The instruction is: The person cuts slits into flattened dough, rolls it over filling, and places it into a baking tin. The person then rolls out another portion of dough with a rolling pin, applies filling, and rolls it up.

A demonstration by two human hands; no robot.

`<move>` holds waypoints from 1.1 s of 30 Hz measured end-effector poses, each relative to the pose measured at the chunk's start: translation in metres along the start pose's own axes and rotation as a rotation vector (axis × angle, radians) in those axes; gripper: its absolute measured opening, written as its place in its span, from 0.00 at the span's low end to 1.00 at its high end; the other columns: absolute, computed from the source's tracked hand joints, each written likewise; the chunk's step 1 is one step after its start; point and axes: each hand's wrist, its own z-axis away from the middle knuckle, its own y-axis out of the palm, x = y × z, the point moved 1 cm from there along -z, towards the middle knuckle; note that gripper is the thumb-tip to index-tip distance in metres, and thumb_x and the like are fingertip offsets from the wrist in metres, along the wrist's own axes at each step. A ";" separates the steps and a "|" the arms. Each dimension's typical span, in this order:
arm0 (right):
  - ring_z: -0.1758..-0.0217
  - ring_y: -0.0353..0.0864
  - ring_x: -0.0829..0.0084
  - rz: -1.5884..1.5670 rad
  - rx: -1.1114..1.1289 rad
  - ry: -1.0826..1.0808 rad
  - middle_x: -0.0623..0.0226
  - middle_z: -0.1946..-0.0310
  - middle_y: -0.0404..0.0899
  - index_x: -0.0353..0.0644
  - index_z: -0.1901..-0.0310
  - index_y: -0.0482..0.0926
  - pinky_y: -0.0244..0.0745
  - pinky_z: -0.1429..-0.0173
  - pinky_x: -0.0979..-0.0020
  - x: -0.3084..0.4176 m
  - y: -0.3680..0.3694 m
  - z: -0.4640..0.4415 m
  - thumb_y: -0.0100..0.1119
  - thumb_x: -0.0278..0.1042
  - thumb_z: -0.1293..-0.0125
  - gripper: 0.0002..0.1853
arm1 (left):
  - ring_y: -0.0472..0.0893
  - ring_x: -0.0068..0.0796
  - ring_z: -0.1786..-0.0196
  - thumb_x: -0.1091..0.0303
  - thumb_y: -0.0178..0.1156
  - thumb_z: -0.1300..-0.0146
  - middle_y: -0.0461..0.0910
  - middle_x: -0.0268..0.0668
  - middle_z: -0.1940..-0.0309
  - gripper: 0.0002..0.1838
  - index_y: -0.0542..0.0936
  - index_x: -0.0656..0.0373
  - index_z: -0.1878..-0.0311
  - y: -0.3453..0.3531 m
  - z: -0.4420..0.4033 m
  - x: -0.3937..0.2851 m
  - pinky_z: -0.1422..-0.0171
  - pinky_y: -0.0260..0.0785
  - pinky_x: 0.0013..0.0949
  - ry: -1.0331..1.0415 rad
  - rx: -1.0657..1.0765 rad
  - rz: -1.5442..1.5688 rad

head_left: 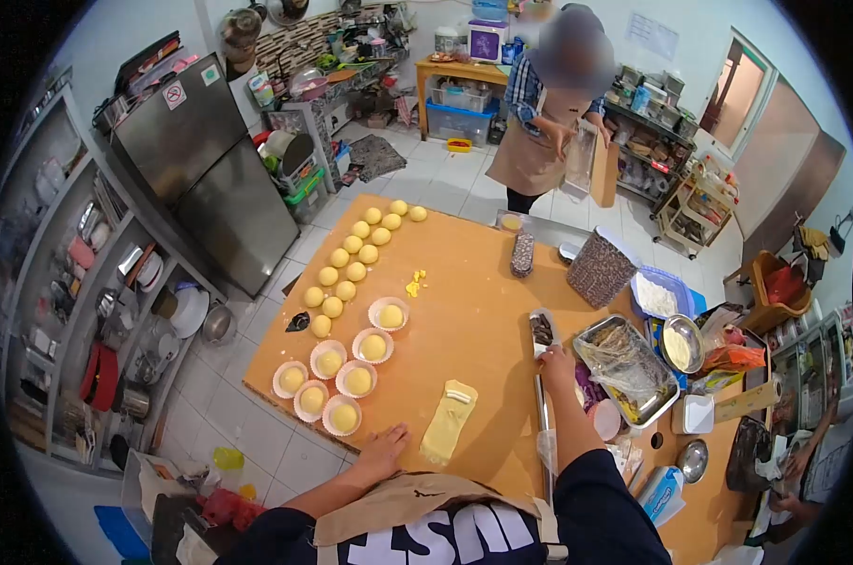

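Note:
My left hand (383, 454) rests flat on the wooden table (473, 282), fingers spread, with nothing in it. Right of it lies a flattened strip of yellow dough (448, 428) with small pale pieces across its upper part. My right hand (556, 365) reaches to a narrow container of dark sticks (542, 330); its fingertips are too small to make out. A long metal bar (544, 424) lies beside that forearm. Several dough balls in paper cups (358, 380) sit at the left, with rows of bare dough balls (354, 244) behind them.
A metal tray with plastic wrap (624, 363), a blue basket of white powder (657, 294) and a metal bowl (682, 343) stand at the right. Yellow bits (415, 282) lie mid-table. Across the table a person (539, 141) holds a box; another person's arms show at far right.

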 end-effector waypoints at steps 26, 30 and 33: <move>0.53 0.79 0.51 0.078 0.295 0.166 0.53 0.57 0.79 0.40 0.48 0.76 0.76 0.50 0.54 0.008 0.013 -0.033 0.64 0.34 0.45 0.22 | 0.60 0.39 0.26 0.58 0.73 0.54 0.55 0.41 0.26 0.46 0.63 0.56 0.31 -0.007 0.000 -0.005 0.32 0.59 0.59 -0.036 0.021 0.015; 0.57 0.81 0.51 -0.032 0.155 0.234 0.53 0.61 0.81 0.39 0.57 0.81 0.76 0.52 0.55 0.003 0.005 -0.031 0.65 0.32 0.45 0.14 | 0.60 0.40 0.26 0.58 0.73 0.55 0.55 0.41 0.26 0.46 0.64 0.55 0.31 -0.002 0.000 -0.001 0.32 0.58 0.59 -0.015 -0.024 0.020; 0.61 0.83 0.54 -0.178 0.023 0.338 0.54 0.67 0.83 0.38 0.62 0.82 0.77 0.55 0.59 0.004 -0.009 -0.027 0.66 0.32 0.45 0.10 | 0.60 0.41 0.26 0.57 0.72 0.54 0.56 0.41 0.26 0.46 0.64 0.55 0.31 -0.004 0.001 -0.004 0.32 0.59 0.59 -0.027 -0.008 -0.020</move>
